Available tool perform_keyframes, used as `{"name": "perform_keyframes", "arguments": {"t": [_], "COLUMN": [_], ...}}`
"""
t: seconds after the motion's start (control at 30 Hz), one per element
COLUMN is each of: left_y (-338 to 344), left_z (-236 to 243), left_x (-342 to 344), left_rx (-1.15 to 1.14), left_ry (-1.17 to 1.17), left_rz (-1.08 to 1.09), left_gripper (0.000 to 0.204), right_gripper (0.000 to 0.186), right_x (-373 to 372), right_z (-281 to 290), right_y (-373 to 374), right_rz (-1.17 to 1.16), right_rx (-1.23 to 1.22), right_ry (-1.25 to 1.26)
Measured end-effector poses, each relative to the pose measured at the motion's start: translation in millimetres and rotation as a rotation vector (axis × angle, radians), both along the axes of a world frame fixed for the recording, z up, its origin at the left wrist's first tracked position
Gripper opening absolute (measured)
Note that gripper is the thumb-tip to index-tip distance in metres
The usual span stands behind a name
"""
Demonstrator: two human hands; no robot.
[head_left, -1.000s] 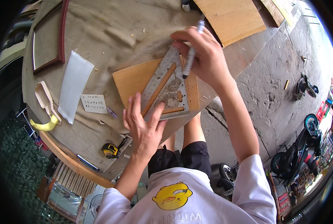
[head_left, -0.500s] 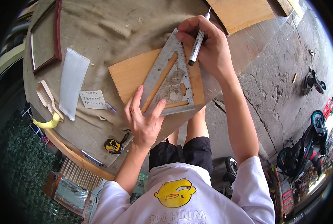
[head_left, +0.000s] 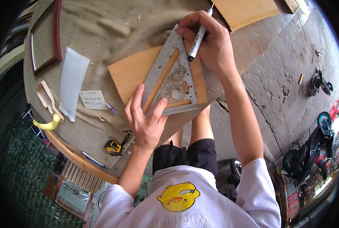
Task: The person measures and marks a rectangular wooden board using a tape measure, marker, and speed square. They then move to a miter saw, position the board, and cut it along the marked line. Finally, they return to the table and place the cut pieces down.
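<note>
A metal triangular speed square [head_left: 153, 78] lies on a light wooden board [head_left: 129, 70] at the table's near edge. The thumb and index finger of my left hand [head_left: 146, 127] press on the square's lower left corner, its other fingers bent beside the board's edge. My right hand [head_left: 217, 47] is closed around a white marker [head_left: 197, 43], whose black end points down toward the board. Its thumb and index finger meet at the square's far tip. The palm side of both hands is hidden.
Left on the cloth-covered table [head_left: 105, 30] are a dark red frame [head_left: 58, 34], a white translucent sleeve [head_left: 74, 81], a handwritten note [head_left: 93, 100], a purple pen cap [head_left: 111, 108], a banana [head_left: 48, 124] and a yellow-black tape measure [head_left: 113, 147]. Another board [head_left: 249, 13] lies far right.
The square's far tip and my right hand with the marker have shifted slightly left and away from me. The board appears slightly shifted the same way. My left hand stays on the square.
</note>
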State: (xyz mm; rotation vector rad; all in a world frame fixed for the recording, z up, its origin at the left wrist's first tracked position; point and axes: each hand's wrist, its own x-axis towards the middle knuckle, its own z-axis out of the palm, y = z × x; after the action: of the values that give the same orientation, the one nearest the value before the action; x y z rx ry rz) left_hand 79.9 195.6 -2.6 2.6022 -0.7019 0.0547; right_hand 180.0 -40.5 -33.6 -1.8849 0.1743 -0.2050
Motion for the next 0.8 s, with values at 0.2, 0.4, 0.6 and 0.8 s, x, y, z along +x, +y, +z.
{"name": "perform_keyframes", "arguments": {"t": [0.2,0.4,0.6,0.8], "left_y": [-14,-21,-20,-19], "left_z": [11,13,11,9], "left_x": [10,23,22,22], "left_rx": [0.101,0.145,0.145,0.151], "left_ry": [0.082,0.106,0.098,0.1], "left_rz": [-0.043,-0.076,-0.053,-0.043], "left_gripper": [0.076,0.08,0.078,0.076], "right_gripper": [0.011,0.027,0.024,0.013], "right_x": [0,-15,-62,-61], "right_z": [-1,5,22,15], "right_y": [0,-4,7,24], "right_rz": [0.011,-0.23,-0.382,-0.314], "right_rx": [-0.005,0.126,0.005,-0.107], "right_ry": [-0.015,-0.164,-0.114,-0.158]}}
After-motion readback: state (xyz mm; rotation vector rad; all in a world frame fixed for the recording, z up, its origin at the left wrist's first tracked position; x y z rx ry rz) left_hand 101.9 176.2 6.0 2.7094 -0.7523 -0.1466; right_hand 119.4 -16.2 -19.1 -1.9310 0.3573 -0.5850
